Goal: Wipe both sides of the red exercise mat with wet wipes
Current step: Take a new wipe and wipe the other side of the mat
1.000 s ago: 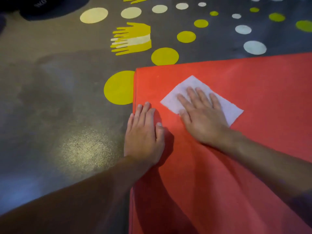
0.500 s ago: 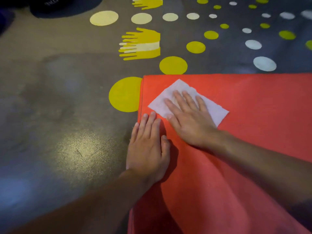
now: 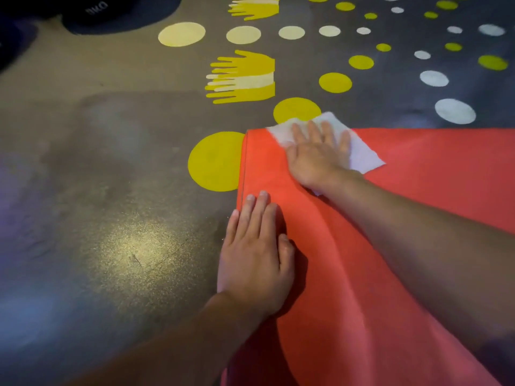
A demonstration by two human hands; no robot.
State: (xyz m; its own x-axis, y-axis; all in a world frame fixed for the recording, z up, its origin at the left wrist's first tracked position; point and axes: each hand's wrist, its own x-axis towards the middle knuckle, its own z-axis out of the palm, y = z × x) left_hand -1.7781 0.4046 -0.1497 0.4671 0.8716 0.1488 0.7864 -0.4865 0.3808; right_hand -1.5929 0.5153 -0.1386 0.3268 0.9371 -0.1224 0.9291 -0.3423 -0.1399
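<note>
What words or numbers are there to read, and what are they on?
Dark thing at the top left: a few white letters, upside down and too blurred to read.
Mat: no writing.
Wipe: no writing.
Floor: no words, only painted hand shapes and dots.

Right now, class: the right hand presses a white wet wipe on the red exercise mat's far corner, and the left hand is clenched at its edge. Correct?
No: the head view shows the left hand flat, fingers straight, at the edge of the red exercise mat. The rest holds.
</note>
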